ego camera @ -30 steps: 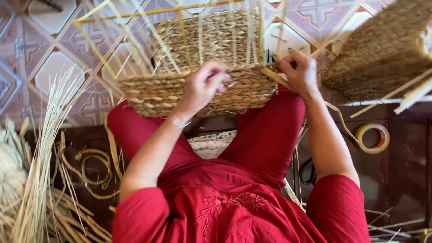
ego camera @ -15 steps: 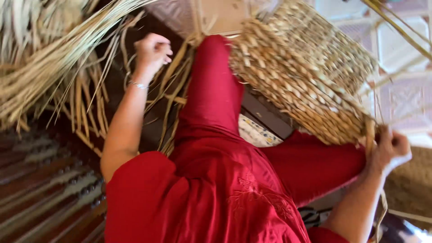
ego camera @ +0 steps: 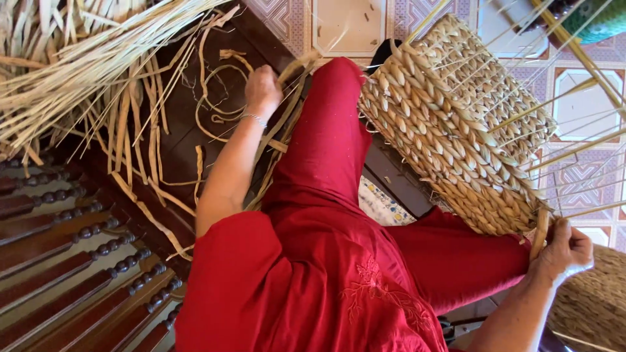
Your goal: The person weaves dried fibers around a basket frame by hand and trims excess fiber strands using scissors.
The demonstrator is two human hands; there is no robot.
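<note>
Looking down over my red clothing [ego camera: 306, 287], I see my left hand [ego camera: 262, 88] stretched out to the side, its grip pressed together around a few flat straw strands [ego camera: 277, 140] that trail back along my thigh. A thin bracelet [ego camera: 253, 118] sits at that wrist. My right hand [ego camera: 566, 251] is low at the other side, its grip closed on a single strand [ego camera: 540, 236] that comes out of the basket's lower edge. The half-woven basket [ego camera: 450, 130] lies tilted across my knees, its woven wall facing me and bare upright stakes [ego camera: 561, 85] fanning out of its open end over the tiled floor [ego camera: 342, 26]. A loose heap of straw [ego camera: 72, 72] lies at the far left, with curled offcuts [ego camera: 215, 98] on the dark wooden floor just beside my left hand. Turned wooden spindles [ego camera: 72, 261] fill the lower left corner. Part of another woven piece [ego camera: 593, 300] shows at the right edge, near my right hand.
</note>
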